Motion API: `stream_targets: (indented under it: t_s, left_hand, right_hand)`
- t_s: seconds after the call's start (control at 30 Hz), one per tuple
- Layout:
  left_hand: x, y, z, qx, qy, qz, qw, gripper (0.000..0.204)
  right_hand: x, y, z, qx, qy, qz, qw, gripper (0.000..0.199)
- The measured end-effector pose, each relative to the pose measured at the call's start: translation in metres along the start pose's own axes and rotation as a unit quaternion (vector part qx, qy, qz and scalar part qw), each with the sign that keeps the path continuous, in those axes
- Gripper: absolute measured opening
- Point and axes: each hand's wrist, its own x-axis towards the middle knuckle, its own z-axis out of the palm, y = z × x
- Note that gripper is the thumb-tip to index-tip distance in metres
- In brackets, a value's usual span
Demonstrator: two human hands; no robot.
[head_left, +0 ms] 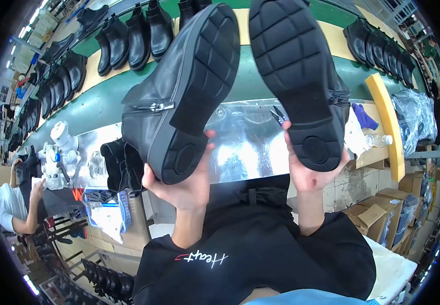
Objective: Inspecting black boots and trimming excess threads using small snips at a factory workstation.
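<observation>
Left grip [187, 189] grasping left black boot [189, 96] at the heel; right grip [315, 179] likewise on right black boot [301, 86]. Both boots raised over shiny metal table [242, 152], soles facing the camera, toes away from the person. Snips [279, 116] beside right boot.

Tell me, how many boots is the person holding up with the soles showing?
2: a black boot in the left hand and a second boot in the right hand. Neither sole is hidden.
</observation>
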Motion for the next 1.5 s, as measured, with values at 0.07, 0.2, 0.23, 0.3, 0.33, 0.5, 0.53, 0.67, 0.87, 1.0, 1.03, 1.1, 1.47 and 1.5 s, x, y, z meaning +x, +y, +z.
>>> stream_targets:
  t_s: [0.07, 0.2, 0.23, 0.3, 0.33, 0.5, 0.53, 0.67, 0.87, 1.0, 1.03, 1.1, 1.47, 1.5]
  left_hand:
    - [0.002, 0.001, 0.005, 0.006, 0.009, 0.001, 1.0, 0.084]
    - [0.001, 0.0, 0.002, -0.026, -0.024, -0.024, 0.999, 0.088]
    - [0.0, -0.003, 0.003, 0.06, -0.043, -0.001, 0.997, 0.086]
    - [-0.001, -0.008, 0.001, 0.225, -0.085, 0.036, 0.97, 0.087]
    - [-0.006, -0.007, -0.003, 0.288, -0.068, 0.025, 0.955, 0.087]
    - [-0.02, -0.016, -0.014, 0.341, 0.03, 0.125, 0.931, 0.076]
    - [-0.019, -0.019, -0.013, 0.406, 0.044, 0.138, 0.902, 0.076]
    - [-0.013, -0.024, -0.006, 0.536, 0.077, 0.163, 0.824, 0.094]
    - [-0.005, -0.027, -0.02, 0.733, -0.076, 0.317, 0.597, 0.08]
    - [-0.01, -0.026, -0.042, 0.771, -0.156, 0.335, 0.518, 0.08]
    - [-0.011, -0.024, -0.048, 0.774, -0.18, 0.344, 0.5, 0.081]
    - [-0.017, -0.023, -0.06, 0.774, -0.224, 0.36, 0.47, 0.085]
    - [-0.028, -0.007, -0.107, 0.766, -0.32, 0.385, 0.402, 0.075]
    - [-0.03, -0.007, -0.112, 0.765, -0.319, 0.389, 0.403, 0.074]
  right_hand:
    - [0.005, -0.005, -0.002, 0.113, -0.003, 0.029, 0.993, 0.087]
    - [0.005, -0.006, -0.008, 0.107, 0.034, 0.022, 0.993, 0.083]
    - [0.003, -0.005, -0.009, 0.102, 0.001, 0.006, 0.995, 0.083]
    - [0.002, -0.006, -0.011, 0.07, 0.008, -0.007, 0.998, 0.083]
    - [0.001, -0.006, -0.011, 0.036, 0.012, -0.024, 0.999, 0.083]
    - [-0.005, -0.002, -0.017, -0.212, 0.061, -0.056, 0.974, 0.078]
    - [-0.008, -0.001, -0.022, -0.213, 0.065, -0.051, 0.974, 0.078]
    - [-0.016, 0.004, -0.041, -0.4, 0.148, -0.093, 0.899, 0.068]
    - [-0.01, 0.025, -0.041, -0.373, 0.169, -0.009, 0.912, 0.057]
    - [-0.016, 0.039, -0.042, -0.378, 0.19, -0.006, 0.906, 0.052]
    - [-0.018, 0.037, -0.048, -0.381, 0.196, -0.006, 0.904, 0.052]
    - [-0.025, 0.037, -0.063, -0.372, 0.171, 0.019, 0.912, 0.052]
    - [-0.053, 0.04, -0.109, -0.331, 0.186, 0.009, 0.925, 0.042]
    - [-0.059, 0.04, -0.123, -0.362, 0.176, 0.008, 0.916, 0.05]
